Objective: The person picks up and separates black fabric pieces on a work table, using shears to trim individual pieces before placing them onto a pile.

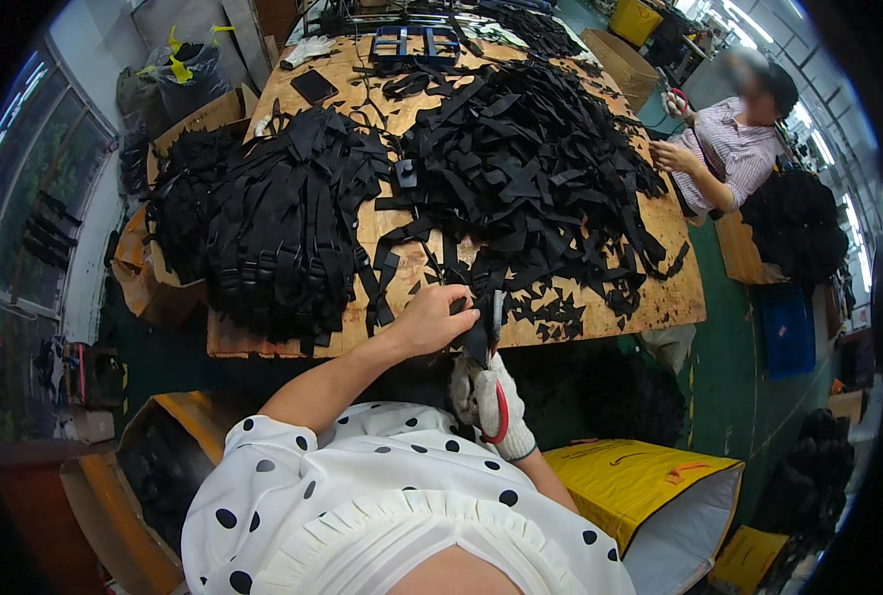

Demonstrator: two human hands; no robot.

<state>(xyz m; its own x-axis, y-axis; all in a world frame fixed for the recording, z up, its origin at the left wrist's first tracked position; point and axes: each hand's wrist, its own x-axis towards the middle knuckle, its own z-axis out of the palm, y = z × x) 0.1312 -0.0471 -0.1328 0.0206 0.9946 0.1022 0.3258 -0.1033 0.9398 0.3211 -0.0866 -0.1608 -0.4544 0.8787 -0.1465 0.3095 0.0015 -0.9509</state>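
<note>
My bare left hand [431, 319] is at the near edge of the table, its thumb and fingers closed on a black webbing strap [477, 339]. Just right of it, my right hand [514, 402] wears a white knitted glove and grips red-handled scissors [502, 416]. The scissor blades point away from me, close against the strap; whether they are cutting it I cannot tell. A large heap of loose black strap pieces [521, 164] lies beyond my hands. To the left, a bundled pile of black straps with buckles [283, 218] hangs toward the table's front edge.
Small black offcuts [550, 315] are scattered on the wooden table [674, 288]. A phone [314, 86] and a blue frame [414, 45] lie farther back. A co-worker [739, 149] stands at the right side. A yellow bag [649, 486] and a cardboard box [114, 516] flank me.
</note>
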